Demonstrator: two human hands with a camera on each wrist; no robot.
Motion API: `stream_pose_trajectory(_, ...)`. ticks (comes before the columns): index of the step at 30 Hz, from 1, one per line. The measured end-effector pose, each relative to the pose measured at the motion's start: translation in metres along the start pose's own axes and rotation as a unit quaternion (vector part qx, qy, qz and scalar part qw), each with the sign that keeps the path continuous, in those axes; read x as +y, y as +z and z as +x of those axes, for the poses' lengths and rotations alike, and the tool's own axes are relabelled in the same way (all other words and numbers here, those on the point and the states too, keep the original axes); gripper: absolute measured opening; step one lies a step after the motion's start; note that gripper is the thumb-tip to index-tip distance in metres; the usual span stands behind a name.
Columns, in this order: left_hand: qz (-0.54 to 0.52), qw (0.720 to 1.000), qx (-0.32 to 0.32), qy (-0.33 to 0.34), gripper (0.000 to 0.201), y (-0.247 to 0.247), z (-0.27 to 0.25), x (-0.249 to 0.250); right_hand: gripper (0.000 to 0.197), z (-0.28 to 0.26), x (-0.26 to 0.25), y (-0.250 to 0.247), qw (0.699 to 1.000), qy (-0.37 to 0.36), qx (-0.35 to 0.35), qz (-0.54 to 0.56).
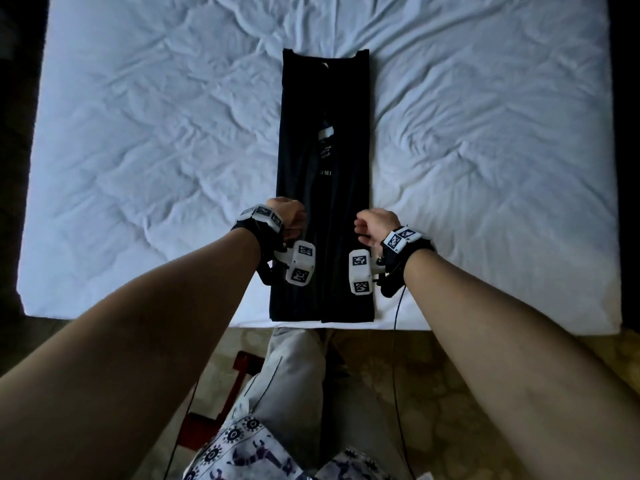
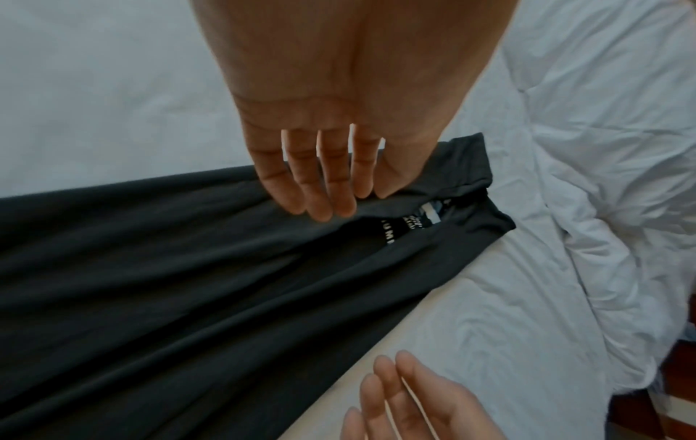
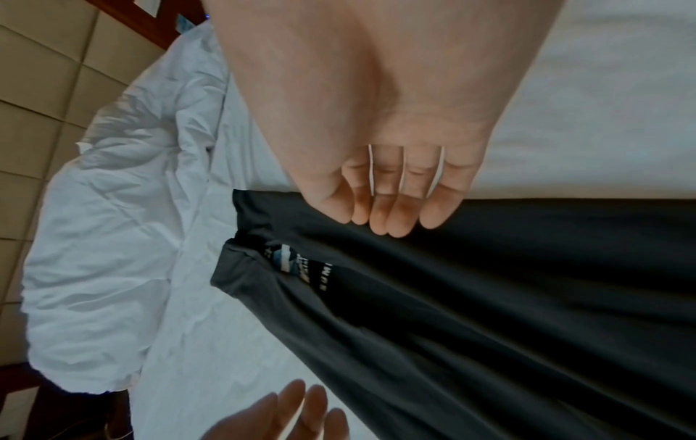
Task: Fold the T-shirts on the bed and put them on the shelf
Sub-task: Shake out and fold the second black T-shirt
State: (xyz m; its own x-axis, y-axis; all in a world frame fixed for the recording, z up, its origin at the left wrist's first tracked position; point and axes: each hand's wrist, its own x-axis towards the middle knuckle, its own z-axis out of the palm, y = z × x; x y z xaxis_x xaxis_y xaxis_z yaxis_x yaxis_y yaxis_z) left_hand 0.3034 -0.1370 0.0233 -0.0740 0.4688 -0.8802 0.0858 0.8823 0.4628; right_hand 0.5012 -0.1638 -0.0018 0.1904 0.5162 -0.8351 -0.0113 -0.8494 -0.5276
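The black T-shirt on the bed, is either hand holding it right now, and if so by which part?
Nothing is held. The left hand and right hand hover with relaxed fingers over the long side edges of the black T-shirt, lying in a narrow strip on the bed.

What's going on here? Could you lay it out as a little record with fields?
Setting: white bed, seen from above
Garment: black T-shirt, sides folded in to a long narrow strip, lengthwise away from the person
Left hand: over the strip's left edge, fingers relaxed, holding nothing
Right hand: over the right edge, fingers relaxed, holding nothing
Done: side folds
Not yet done: folding the strip shorter, shelving
Shelf: not in view
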Motion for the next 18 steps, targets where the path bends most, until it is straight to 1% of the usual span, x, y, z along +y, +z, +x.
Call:
stream_pose_trajectory(3, 0.02, 0.999, -0.006, 0.031, 0.027, -0.001, 0.02, 0.04, 0.014, 0.022, -0.037, 0.005, 0.999, -0.029, 0.006, -0.022)
stream_pose_trajectory(7, 0.056, 0.997, 0.009, 0.052, 0.011, 0.0, 0.05, 0.092, 0.014, 0.055, -0.087, 0.012, 0.996, -0.062, -0.001, -0.059)
stream_pose_trajectory(8, 0.066, 0.996, 0.01, 0.059, 0.009, -0.001, 0.055, 0.097, 0.014, 0.059, -0.093, 0.013, 0.995, -0.069, -0.002, -0.068)
stream_pose_trajectory(10, 0.09, 0.993, 0.01, 0.077, 0.012, -0.001, 0.075, 0.119, 0.014, 0.077, -0.115, 0.017, 0.992, -0.081, 0.003, -0.093)
stream_pose_trajectory(14, 0.165, 0.979, 0.027, 0.116, 0.017, 0.001, 0.116, 0.159, 0.018, 0.114, -0.158, 0.024, 0.981, -0.114, 0.012, -0.159)
stream_pose_trajectory(18, 0.24, 0.957, 0.052, 0.153, 0.008, 0.004, 0.165, 0.195, 0.016, 0.154, -0.193, 0.035, 0.955, -0.171, 0.017, -0.243)
